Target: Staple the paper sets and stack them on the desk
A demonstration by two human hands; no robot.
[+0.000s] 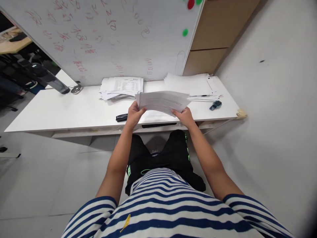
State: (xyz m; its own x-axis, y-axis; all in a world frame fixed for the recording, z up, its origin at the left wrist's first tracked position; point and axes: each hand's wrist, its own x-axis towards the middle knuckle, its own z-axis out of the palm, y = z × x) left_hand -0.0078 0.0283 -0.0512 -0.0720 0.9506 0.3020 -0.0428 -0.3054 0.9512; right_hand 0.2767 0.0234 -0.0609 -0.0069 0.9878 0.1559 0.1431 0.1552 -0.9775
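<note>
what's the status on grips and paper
Left grip and right grip on opposite sides of the paper. Paper curved, print visible. Black object beside left grip, not blocking paper.

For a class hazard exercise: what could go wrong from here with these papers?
The held sheets bow between the left hand and right hand, so they might crease. They might mix with the untidy stack on the right. The black object beside the left hand lies near the desk's front edge and could fall.

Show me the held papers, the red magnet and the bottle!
Held papers [162, 100]: head view, middle of the facing sheet.
Red magnet [191, 4]: head view, its round front.
Bottle [50, 79]: head view, middle of its side.
</note>
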